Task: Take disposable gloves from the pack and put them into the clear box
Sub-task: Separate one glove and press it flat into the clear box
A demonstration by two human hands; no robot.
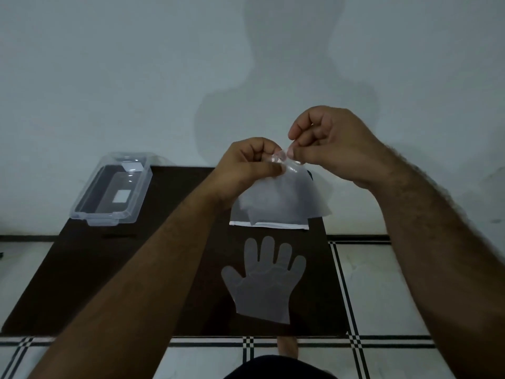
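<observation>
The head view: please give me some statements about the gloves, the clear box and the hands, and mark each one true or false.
1. Both hands, the left hand and the right hand, pinch the top of the glove pack. True.
2. One glove lies flat on the dark table. True.
3. The clear box stands to the right of the pack. False: it stands to the left.
4. The flat glove is inside the box. False: it lies on the table, nearer the person than the pack.
</observation>
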